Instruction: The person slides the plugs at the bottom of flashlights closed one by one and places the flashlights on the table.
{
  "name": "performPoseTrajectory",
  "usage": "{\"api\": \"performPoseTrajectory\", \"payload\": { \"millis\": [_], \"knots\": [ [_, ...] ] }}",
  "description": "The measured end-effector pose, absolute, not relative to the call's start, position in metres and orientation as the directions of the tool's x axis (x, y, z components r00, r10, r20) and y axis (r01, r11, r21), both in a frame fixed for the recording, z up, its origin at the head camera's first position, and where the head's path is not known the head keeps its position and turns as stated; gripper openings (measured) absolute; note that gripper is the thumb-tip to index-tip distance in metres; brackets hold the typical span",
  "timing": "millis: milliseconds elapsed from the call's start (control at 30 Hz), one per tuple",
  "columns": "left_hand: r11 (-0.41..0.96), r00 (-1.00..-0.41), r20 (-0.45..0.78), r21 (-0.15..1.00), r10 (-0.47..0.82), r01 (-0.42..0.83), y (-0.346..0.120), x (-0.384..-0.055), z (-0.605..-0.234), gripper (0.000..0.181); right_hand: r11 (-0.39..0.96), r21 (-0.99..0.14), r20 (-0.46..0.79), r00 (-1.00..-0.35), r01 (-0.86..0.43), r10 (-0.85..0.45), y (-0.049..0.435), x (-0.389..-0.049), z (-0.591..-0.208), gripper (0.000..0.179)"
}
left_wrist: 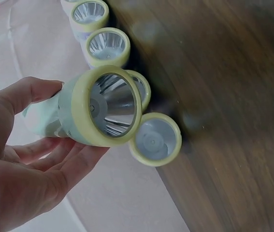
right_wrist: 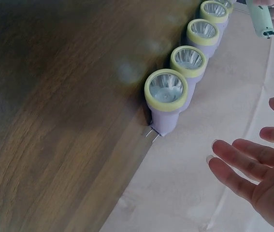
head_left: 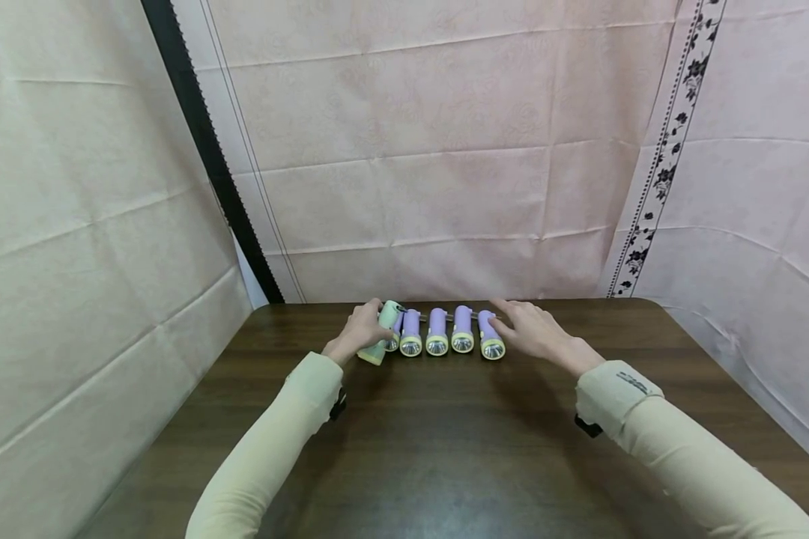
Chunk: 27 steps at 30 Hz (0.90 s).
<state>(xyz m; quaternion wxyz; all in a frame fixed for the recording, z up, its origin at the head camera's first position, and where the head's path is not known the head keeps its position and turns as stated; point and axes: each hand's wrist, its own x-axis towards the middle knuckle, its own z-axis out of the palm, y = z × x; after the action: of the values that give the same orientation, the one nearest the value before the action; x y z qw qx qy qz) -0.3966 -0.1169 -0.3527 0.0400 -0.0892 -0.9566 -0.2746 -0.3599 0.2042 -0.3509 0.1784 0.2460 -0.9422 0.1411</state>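
Cloth-screened workspace, room type unclear, creased pale cloths [head_left: 445, 187] on three sides, floral border [head_left: 664, 178], dark wood-grain table [head_left: 431, 457]

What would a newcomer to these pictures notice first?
Probably the row of purple flashlights near the far edge of the table, its yellow-rimmed lenses facing the person. Next comes the mint-green flashlight in the left hand, at the row's left end.

From where I stand, I see the person's left hand [head_left: 362, 327] gripping a pale green torch [left_wrist: 86, 108], its yellow-rimmed lens end slanting down toward the person, near the left end of a row. That row is five purple torches [head_left: 437, 332] side by side on the table [head_left: 431, 449], yellow-rimmed lenses facing the person; the rightmost, nearest the right hand [head_left: 534, 331], shows two metal prongs [right_wrist: 152, 136] at its tail.
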Motion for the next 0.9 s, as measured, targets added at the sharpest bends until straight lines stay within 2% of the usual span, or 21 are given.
{"api": "performPoseTrajectory", "payload": {
  "millis": [200,900],
  "knots": [
    [0.835,-0.979,0.13,0.511,0.159,0.204,-0.11,-0.395,-0.353,0.056,0.828,-0.174,0.422,-0.8,-0.533,-0.426,0.199,-0.359,-0.351,0.046],
    [0.833,-0.955,0.172,0.469,0.241,0.294,-0.089,-0.389,-0.353,0.056,0.826,-0.199,0.372,-0.82,-0.528,-0.435,0.184,-0.358,-0.347,0.051]
  ]
}}
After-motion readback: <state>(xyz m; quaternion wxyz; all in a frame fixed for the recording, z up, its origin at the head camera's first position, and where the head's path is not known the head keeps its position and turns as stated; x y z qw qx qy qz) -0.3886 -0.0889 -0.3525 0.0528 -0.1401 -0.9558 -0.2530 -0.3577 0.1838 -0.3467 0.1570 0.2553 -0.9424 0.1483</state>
